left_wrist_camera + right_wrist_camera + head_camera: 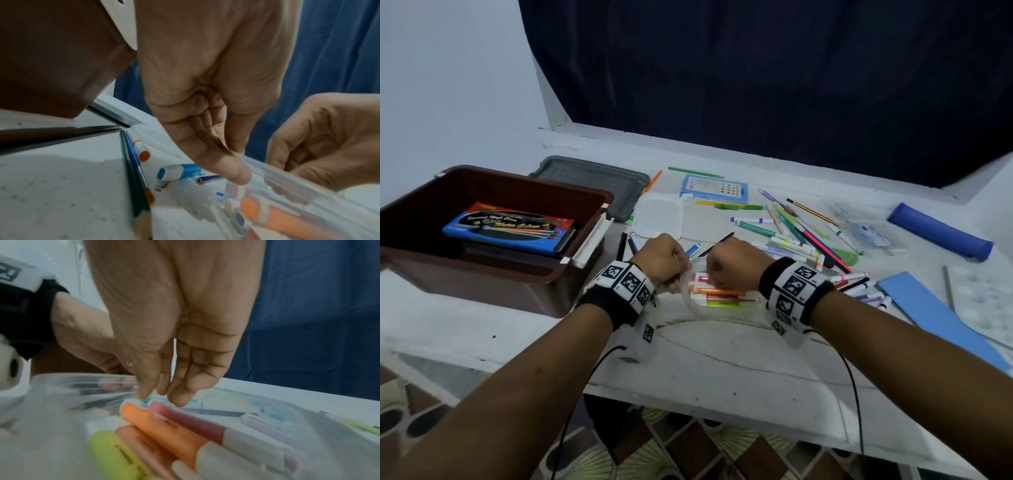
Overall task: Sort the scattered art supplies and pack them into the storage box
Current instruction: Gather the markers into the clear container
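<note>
A clear plastic pouch [719, 301] of highlighters [717, 292] is seen lying on the white table [722, 359] near its front edge, between the two wrists, and the markers inside are stacked side by side with their long axes running left to right across the table, coloured ends toward the left hand and pale caps toward the right wrist. The pouch's open mouth is turned toward the left, and there its upper film is pinched by the left hand [661, 258], thumb pressed on the plastic in the left wrist view. The right hand [736, 262] is held curled over the same end, its fingertips [176, 400] brought down onto the ends of the orange and the dark red highlighter; whether anything is actually gripped cannot be told. To the left, the brown storage box [493, 274] is seen standing open, a flat blue pack of colours [508, 228] lying inside, with a grey lid [599, 181] behind it. Loose pens and markers [801, 236] are scattered behind and to the right of the hands, pointing every way, and a blue pencil case [940, 231] is laid at the far right
</note>
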The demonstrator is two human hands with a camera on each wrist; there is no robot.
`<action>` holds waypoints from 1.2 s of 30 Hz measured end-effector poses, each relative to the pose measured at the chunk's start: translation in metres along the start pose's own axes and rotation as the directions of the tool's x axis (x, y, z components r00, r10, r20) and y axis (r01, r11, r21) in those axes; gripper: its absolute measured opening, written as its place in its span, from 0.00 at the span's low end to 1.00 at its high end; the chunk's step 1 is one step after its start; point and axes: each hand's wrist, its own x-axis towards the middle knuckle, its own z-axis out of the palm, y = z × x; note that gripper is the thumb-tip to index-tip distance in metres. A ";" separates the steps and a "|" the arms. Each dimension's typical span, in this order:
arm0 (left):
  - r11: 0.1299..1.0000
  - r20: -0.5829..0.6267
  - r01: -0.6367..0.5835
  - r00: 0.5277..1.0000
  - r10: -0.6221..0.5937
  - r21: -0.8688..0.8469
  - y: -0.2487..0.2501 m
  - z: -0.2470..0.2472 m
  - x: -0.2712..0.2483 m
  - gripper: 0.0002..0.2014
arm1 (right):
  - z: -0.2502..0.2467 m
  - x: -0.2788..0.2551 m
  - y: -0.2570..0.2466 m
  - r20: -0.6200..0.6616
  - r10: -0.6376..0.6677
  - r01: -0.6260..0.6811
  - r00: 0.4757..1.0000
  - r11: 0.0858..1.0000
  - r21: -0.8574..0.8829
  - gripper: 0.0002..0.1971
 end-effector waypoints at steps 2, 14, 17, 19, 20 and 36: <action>1.000 -0.008 0.003 1.000 -0.003 0.000 0.001 0.001 -0.001 0.07 | -0.003 0.000 0.005 0.000 0.024 -0.024 1.000 0.999 -0.043 0.09; 1.000 0.010 0.013 1.000 -0.013 0.004 0.003 0.000 0.002 0.05 | -0.008 0.004 -0.002 0.084 -0.059 0.073 0.995 0.980 -0.184 0.07; 1.000 0.013 0.015 1.000 -0.015 0.002 0.003 0.000 0.002 0.05 | -0.009 0.003 -0.002 0.076 -0.065 0.077 0.995 0.982 -0.170 0.07; 1.000 0.022 0.018 1.000 -0.018 0.002 0.003 0.000 0.001 0.05 | -0.009 0.002 -0.001 0.066 -0.057 0.066 0.996 0.986 -0.152 0.06; 1.000 0.025 0.018 1.000 -0.018 0.000 0.003 -0.001 0.001 0.05 | -0.010 0.002 -0.001 0.061 -0.057 0.065 0.997 0.988 -0.143 0.05; 1.000 0.012 0.008 1.000 -0.008 -0.026 0.000 0.001 0.002 0.05 | -0.012 -0.006 0.002 0.162 -0.090 0.114 0.983 0.983 -0.143 0.04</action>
